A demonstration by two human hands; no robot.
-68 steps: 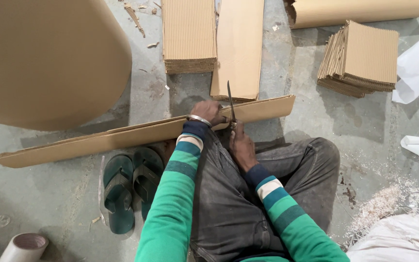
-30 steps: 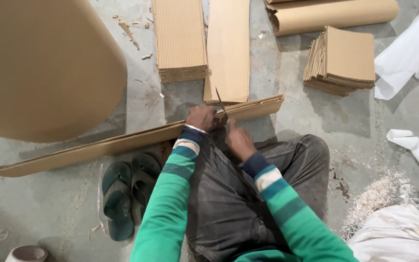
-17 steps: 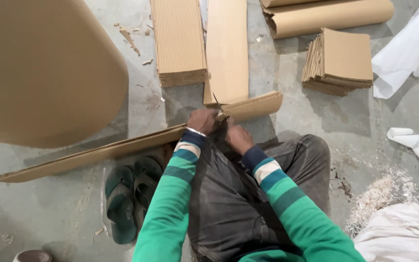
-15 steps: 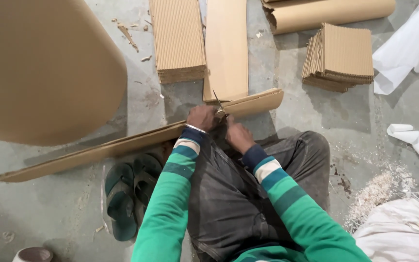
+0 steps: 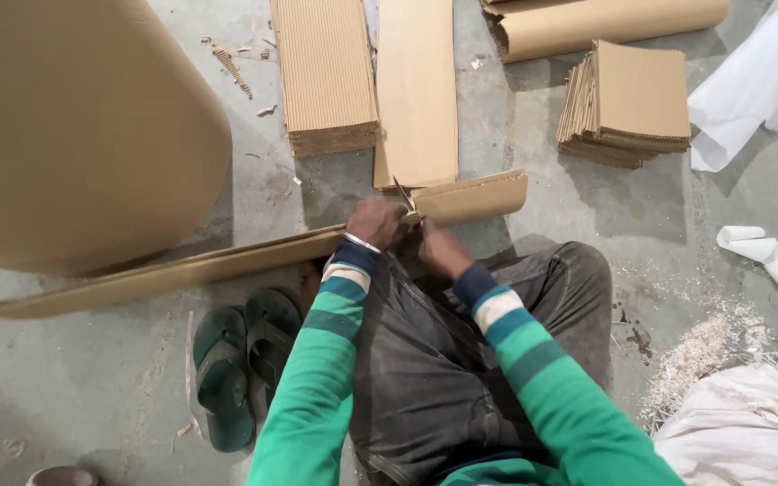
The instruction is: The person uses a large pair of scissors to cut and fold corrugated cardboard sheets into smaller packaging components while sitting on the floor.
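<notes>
Cardboard strip (image 5: 227,265) across lap and floor, slid leftward since earlier. Left hand (image 5: 375,223) clamped on strip; right hand (image 5: 441,249) closed on scissors (image 5: 404,196), blades now at strip's edge. Cut apparently advancing. Sandals (image 5: 236,360) beside knee.

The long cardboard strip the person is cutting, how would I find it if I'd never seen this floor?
Start at the seated person's dark trousers and follow both green striped sleeves up to the hands. The left hand grips the long cardboard strip and the right hand works scissors across it. Unlike the flat stacks beyond, it is one narrow folded length slanting across the floor.
</notes>
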